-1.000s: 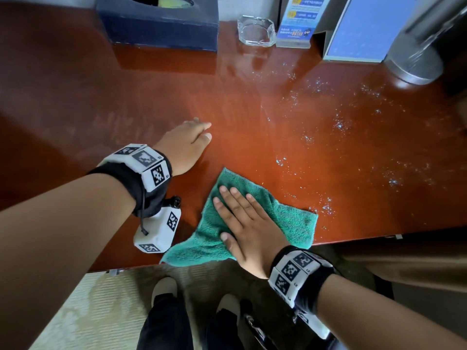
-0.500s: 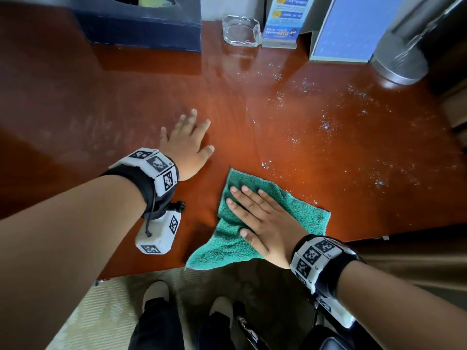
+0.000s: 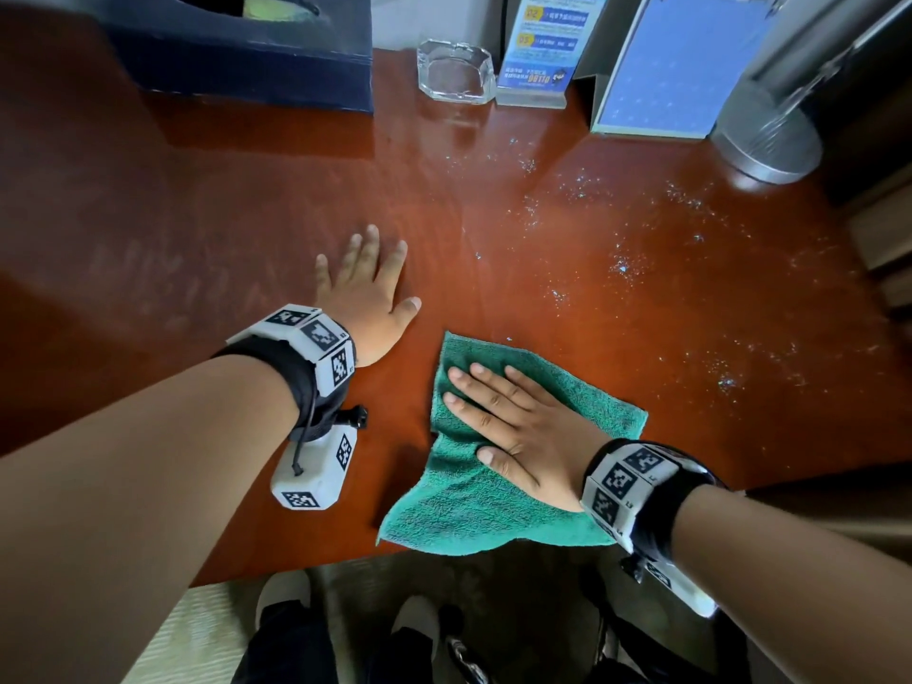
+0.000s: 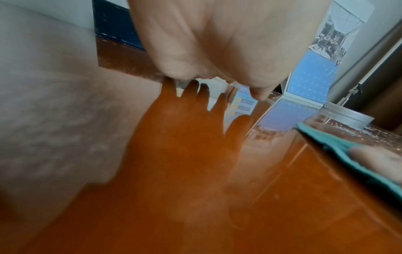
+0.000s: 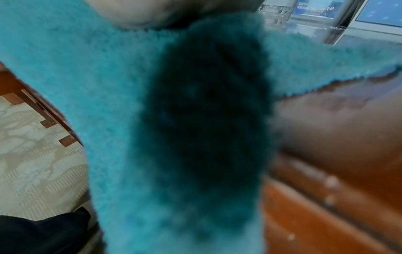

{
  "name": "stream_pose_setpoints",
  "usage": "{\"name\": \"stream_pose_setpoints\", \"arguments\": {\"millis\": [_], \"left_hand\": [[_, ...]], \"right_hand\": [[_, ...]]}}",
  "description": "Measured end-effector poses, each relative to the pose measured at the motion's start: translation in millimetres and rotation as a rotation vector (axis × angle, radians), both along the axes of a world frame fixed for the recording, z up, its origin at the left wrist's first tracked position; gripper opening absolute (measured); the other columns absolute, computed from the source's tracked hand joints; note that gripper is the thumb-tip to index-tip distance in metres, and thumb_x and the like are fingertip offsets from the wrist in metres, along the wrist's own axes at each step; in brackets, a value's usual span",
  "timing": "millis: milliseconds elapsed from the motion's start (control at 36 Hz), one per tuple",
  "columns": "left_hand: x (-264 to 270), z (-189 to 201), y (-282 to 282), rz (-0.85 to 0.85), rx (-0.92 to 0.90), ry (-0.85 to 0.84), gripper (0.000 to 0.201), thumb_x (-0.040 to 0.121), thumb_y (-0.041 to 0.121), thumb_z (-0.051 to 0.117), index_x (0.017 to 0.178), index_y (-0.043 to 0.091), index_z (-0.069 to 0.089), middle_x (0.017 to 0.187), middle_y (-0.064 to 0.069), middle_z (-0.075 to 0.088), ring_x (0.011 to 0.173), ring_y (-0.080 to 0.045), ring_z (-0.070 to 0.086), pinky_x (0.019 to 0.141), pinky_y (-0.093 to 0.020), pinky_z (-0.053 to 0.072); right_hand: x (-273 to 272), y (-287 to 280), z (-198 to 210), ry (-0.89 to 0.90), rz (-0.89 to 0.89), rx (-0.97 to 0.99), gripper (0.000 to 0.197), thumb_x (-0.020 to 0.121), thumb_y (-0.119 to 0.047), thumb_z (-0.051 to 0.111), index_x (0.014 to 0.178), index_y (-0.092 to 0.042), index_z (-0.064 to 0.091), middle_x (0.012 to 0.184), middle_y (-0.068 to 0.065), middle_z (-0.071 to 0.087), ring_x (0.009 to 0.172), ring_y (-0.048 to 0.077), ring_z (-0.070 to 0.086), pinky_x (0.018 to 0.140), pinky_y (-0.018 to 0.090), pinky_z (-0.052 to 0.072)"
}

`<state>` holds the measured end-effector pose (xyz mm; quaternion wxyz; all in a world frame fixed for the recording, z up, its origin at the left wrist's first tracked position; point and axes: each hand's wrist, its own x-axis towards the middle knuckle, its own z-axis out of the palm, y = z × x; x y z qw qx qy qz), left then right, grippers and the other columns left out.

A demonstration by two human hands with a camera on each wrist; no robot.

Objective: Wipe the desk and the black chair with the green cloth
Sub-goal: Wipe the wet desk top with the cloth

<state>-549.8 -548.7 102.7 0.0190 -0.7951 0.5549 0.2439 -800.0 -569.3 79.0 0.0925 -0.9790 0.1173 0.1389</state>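
The green cloth (image 3: 474,496) lies spread near the front edge of the glossy red-brown desk (image 3: 197,199), one corner hanging over the edge. My right hand (image 3: 513,427) presses flat on the cloth with straight fingers. In the right wrist view the cloth (image 5: 108,86) fills most of the frame. My left hand (image 3: 367,298) rests flat on bare wood to the left of the cloth, fingers spread; the left wrist view shows my left hand (image 4: 217,43) above its reflection. Wet specks (image 3: 622,264) dot the desk's right half. The black chair is not clearly in view.
Along the back stand a dark blue tissue box (image 3: 237,46), a glass ashtray (image 3: 456,71), a blue sign stand (image 3: 540,46), a blue card (image 3: 676,66) and a round metal base (image 3: 767,145). Patterned floor (image 3: 197,634) and my shoes lie below the desk edge.
My right hand has slid the cloth to the right along the front edge. My left hand has spread its fingers flat on the desk.
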Motion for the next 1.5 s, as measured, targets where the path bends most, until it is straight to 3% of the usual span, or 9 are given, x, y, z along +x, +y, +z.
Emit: {"name": "stream_pose_setpoints", "arguments": {"millis": [306, 444, 750, 1111, 1500], "left_hand": [[-1.2, -7.7, -5.2, -0.024, 0.143, -0.059, 0.069, 0.099, 0.053, 0.013, 0.146, 0.022, -0.026, 0.149, -0.007, -0.039, 0.14, -0.023, -0.03, 0.113, -0.051, -0.014], [-2.4, -7.4, -7.0, -0.014, 0.167, -0.064, 0.068, 0.099, 0.053, 0.013, 0.146, 0.023, -0.026, 0.15, -0.005, -0.038, 0.14, -0.023, -0.03, 0.112, -0.051, -0.015], [-1.3, -5.4, -8.6, -0.002, 0.191, -0.032, 0.069, 0.098, 0.055, 0.014, 0.146, 0.026, -0.026, 0.149, -0.004, -0.04, 0.139, -0.021, -0.033, 0.111, -0.052, -0.017], [-0.1, -1.6, -9.7, -0.027, 0.237, 0.01, 0.068, 0.099, 0.052, 0.011, 0.143, 0.023, -0.032, 0.145, -0.006, -0.045, 0.136, -0.024, -0.037, 0.109, -0.054, -0.019], [0.2, 0.7, -10.9, -0.055, 0.259, 0.01, 0.069, 0.099, 0.048, 0.013, 0.14, 0.02, -0.036, 0.143, -0.008, -0.047, 0.136, -0.026, -0.038, 0.109, -0.055, -0.019]], "right_hand": [[9.5, -37.1, 0.4, 0.015, 0.066, 0.003, 0.056, 0.102, -0.048, 0.003, 0.151, -0.024, -0.009, 0.16, -0.002, -0.01, 0.146, 0.015, -0.013, 0.116, 0.038, -0.006], [18.8, -53.7, 1.1, 0.016, 0.092, 0.001, 0.056, 0.102, -0.048, 0.004, 0.151, -0.023, -0.005, 0.159, -0.001, -0.008, 0.146, 0.014, -0.012, 0.117, 0.036, -0.008], [47.9, -84.4, 3.7, 0.032, 0.084, 0.003, 0.06, 0.094, -0.054, -0.008, 0.148, -0.026, -0.014, 0.155, -0.007, -0.023, 0.142, 0.009, -0.025, 0.115, 0.033, -0.016], [73.2, -104.1, 6.2, 0.072, 0.022, -0.021, 0.061, 0.096, -0.052, 0.001, 0.147, -0.025, -0.017, 0.154, -0.007, -0.028, 0.14, 0.009, -0.029, 0.114, 0.031, -0.019], [100.0, -120.3, 0.7, 0.017, -0.047, -0.039, 0.064, 0.094, -0.055, -0.007, 0.149, -0.023, -0.012, 0.157, -0.005, -0.018, 0.143, 0.01, -0.021, 0.116, 0.032, -0.015]]}}
